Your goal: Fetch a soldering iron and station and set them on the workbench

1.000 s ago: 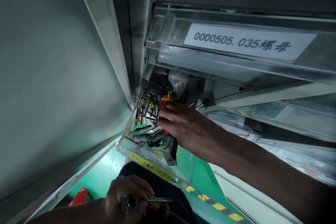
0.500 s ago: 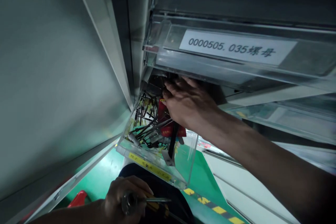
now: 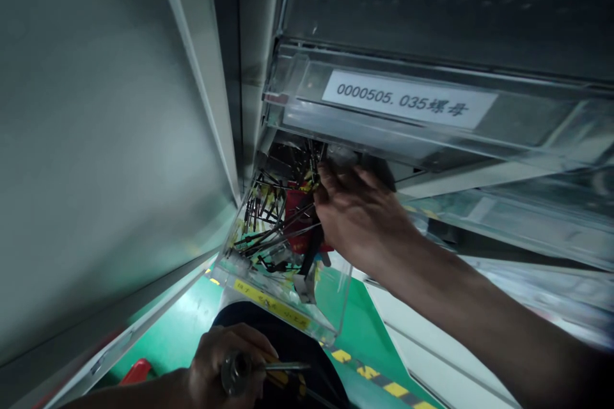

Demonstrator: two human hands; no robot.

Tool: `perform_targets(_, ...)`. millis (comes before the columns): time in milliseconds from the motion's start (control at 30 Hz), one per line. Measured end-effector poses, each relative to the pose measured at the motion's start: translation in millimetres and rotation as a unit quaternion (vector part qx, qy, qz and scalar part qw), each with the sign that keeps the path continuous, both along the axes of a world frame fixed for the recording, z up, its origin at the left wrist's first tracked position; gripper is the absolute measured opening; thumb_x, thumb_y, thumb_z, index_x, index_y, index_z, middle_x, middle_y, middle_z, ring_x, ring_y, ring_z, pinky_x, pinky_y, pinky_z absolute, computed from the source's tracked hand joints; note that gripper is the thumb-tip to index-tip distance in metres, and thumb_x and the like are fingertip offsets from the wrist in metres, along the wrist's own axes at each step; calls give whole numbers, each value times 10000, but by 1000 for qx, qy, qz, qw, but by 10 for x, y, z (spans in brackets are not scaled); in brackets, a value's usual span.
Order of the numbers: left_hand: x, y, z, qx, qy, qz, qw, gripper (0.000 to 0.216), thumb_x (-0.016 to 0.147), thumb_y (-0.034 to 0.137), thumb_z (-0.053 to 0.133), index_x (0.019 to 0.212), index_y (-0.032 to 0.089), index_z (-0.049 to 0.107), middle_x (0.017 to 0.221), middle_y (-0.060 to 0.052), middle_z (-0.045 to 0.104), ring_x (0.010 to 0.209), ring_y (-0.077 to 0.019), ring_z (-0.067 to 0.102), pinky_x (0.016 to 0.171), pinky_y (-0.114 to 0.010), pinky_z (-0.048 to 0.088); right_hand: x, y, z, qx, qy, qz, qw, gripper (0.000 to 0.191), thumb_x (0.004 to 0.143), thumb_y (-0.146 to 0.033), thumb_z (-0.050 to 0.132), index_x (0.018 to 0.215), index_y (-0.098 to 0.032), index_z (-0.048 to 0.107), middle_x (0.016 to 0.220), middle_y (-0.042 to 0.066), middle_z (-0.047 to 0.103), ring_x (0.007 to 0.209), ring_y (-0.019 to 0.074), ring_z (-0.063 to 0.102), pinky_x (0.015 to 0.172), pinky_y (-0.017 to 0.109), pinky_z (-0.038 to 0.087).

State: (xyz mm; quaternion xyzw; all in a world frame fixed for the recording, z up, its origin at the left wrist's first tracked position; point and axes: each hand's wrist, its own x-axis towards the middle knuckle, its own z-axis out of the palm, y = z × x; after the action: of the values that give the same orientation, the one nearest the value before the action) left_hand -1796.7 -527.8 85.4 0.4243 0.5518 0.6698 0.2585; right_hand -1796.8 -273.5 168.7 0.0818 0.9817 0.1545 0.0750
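Note:
My right hand (image 3: pixel 359 211) reaches into a clear plastic drawer (image 3: pixel 330 334) with its back up and fingers stretched out over the contents. Its fingertips touch or lie close to small tools under the upper drawer; just what they touch is partly hidden. Inside lie several dark bits and thin rods (image 3: pixel 261 211), a red packet (image 3: pixel 297 239) and a dark strip with a pale end (image 3: pixel 304 287). Low in the view, my left hand (image 3: pixel 225 358) is closed around what looks like a screwdriver (image 3: pixel 288 366) with a metal shaft; yellow-and-black handle parts show beside it.
Above hangs a clear drawer (image 3: pixel 297 118) with a white label (image 3: pixel 407 99). A grey cabinet panel (image 3: pixel 105 140) closes off the left side. Other clear drawers (image 3: pixel 527 211) stand at the right. Yellow-and-black tape (image 3: pixel 367 372) marks the green floor (image 3: pixel 180 313).
My right hand has drawn back slightly right and down, uncovering more tools at the drawer's rear. The left hand keeps its hold, almost unmoved. The view has shifted a little.

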Motion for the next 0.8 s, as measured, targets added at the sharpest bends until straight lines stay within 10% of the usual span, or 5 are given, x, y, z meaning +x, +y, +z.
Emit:
perform_targets(467, 96, 14, -205, 47, -10, 46, 998, 76, 897, 192, 571, 970, 207, 556, 768, -73, 712, 570, -136, 683, 394, -136, 455, -13, -34, 1, -14, 67, -26, 997, 382, 829, -29, 417, 1114, -12, 671, 1291, 238, 565, 1132, 354, 572, 1025, 523, 400)
perform_targets(800, 31, -44, -167, 39, -17, 10, 999, 213, 854, 104, 607, 1032, 217, 570, 853, -82, 739, 759, -188, 729, 606, -194, 580, -39, -81, 17, -20, 64, -59, 996, 392, 848, -34, 390, 1132, -2, 657, 1270, 235, 579, 1152, 368, 548, 1010, 544, 390)
